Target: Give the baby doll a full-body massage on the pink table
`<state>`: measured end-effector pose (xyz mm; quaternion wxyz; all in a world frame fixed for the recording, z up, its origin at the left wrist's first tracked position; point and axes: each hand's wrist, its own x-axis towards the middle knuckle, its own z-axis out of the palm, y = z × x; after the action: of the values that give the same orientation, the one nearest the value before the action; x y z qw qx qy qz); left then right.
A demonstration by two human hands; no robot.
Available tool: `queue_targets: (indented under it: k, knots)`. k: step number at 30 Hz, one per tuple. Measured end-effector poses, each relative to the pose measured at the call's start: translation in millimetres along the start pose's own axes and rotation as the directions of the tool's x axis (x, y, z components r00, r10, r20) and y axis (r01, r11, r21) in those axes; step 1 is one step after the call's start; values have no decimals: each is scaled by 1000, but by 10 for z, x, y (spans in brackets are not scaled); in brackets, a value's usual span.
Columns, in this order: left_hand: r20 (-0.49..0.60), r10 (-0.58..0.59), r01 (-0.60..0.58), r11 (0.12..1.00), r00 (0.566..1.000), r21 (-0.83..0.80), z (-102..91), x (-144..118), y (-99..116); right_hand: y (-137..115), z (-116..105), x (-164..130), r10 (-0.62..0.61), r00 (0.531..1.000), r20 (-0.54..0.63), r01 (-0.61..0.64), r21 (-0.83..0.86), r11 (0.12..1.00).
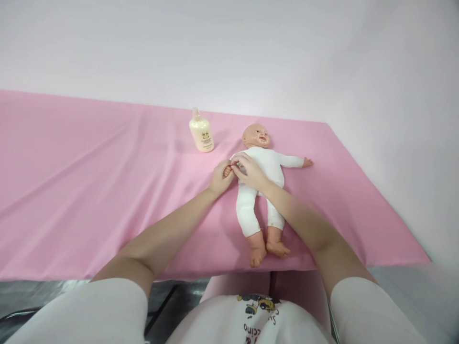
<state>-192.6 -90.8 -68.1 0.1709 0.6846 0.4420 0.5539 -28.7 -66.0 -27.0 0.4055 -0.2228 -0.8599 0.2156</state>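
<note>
Head cam view: a baby doll (263, 167) in a white onesie lies face up on the pink cloth (89, 191), right of centre, head far, feet near the table's near edge. Left hand (220, 177) is wrapped around the doll's small hand on the left side, while the right hand (249, 171) has its fingertips pinched at that sleeve cuff, just beside the left.

My guess at what could go wrong: tug that sleeve too hard and the whole doll slides on the smooth cloth, maybe toward the edge by its feet.

Only container is a cream lotion bottle (201, 131), standing upright just far-left of the doll's head, cap on, looks mostly full of pale liquid.
</note>
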Motion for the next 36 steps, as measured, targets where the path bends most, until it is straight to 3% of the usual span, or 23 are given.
queue_targets:
  k: [5, 11, 21, 29, 36]
  knots:
    - [-37, 63, -64, 998, 997, -13, 17, 5, 21, 110, 57, -28, 121, 993, 0, -121, 39, 992]
    - [-123, 167, -137, 965, 978, 223, 6, -18, -51, 180, 104, -29, 137, 989, 64, -132, -77, 988]
    - [59, 280, -286, 940, 958, 185, 80, -90, 58, 188, 95, -9, 86, 972, 218, -73, -71, 995]
    - [32, 238, -239, 956, 971, 172, 57, -92, 3, 68, 44, 19, 77, 978, 192, -53, -125, 991]
    - [1, 232, -231, 967, 973, 105, 53, -68, -10, 36, 11, 13, 43, 980, 193, -32, -60, 998]
